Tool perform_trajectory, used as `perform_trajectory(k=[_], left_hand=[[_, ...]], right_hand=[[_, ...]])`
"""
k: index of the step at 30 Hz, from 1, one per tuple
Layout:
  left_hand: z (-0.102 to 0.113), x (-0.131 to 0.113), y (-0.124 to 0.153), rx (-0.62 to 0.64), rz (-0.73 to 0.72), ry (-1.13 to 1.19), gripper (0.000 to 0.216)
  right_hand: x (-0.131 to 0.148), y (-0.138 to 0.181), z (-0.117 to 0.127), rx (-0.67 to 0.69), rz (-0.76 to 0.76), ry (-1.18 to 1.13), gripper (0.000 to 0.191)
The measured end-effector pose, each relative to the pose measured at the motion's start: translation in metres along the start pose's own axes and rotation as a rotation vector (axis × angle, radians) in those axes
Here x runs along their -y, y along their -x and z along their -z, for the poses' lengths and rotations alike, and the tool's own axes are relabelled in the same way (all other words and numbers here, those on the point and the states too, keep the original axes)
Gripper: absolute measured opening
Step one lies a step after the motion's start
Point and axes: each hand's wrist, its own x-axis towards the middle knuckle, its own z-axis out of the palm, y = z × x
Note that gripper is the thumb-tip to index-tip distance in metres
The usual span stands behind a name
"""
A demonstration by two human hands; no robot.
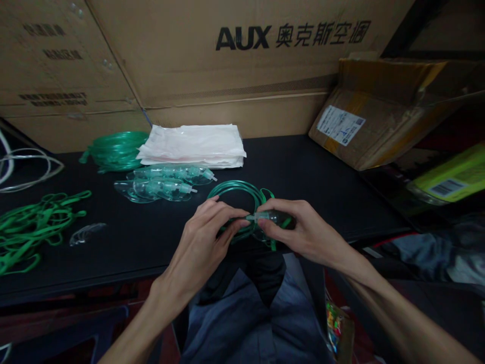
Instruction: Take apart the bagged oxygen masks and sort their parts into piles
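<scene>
Both hands meet over the near edge of the black table. My left hand [210, 225] pinches the end of a coiled green tube [235, 186]. My right hand [303, 222] grips a clear face mask [280, 218] by its connector, fingers closed around it. The tube end and the mask's connector touch between my fingertips; whether they are joined I cannot tell. A green elastic strap [273, 244] hangs from the mask. More clear green masks [162, 189] lie just beyond my left hand.
Behind stand white flat packets [193, 144] and more coiled green tubing [117, 151]. Tangled green straps [34, 225] and small thin strips [87, 233] lie at left. A tilted carton [364, 111] is at right; a large AUX box [182, 60] walls the back.
</scene>
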Motion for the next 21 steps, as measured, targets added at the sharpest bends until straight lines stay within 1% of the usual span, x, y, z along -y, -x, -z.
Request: perform_trajectory(k=[5, 10, 15, 18, 21], left_hand=[[-0.003, 0.001, 0.002, -0.01, -0.058, -0.058, 0.009], [-0.007, 0.001, 0.001, 0.005, -0.112, -0.134, 0.015], [-0.006, 0.002, -0.005, 0.101, -0.084, -0.124, 0.023], [0.001, 0.002, -0.012, 0.17, -0.035, -0.081, 0.024], [0.009, -0.001, -0.016, 0.237, 0.008, -0.064, 0.022]], right_hand=[[0.0, 0.001, -0.001, -0.016, 0.051, 0.056, 0.012], [0.002, 0.002, -0.003, -0.027, 0.146, 0.085, 0.008], [-0.002, 0.002, -0.004, -0.018, 0.246, 0.126, 0.009], [-0.006, 0.001, -0.004, -0.012, 0.313, 0.156, 0.01], [-0.007, -0.001, -0.001, -0.02, 0.329, 0.19, 0.009]])
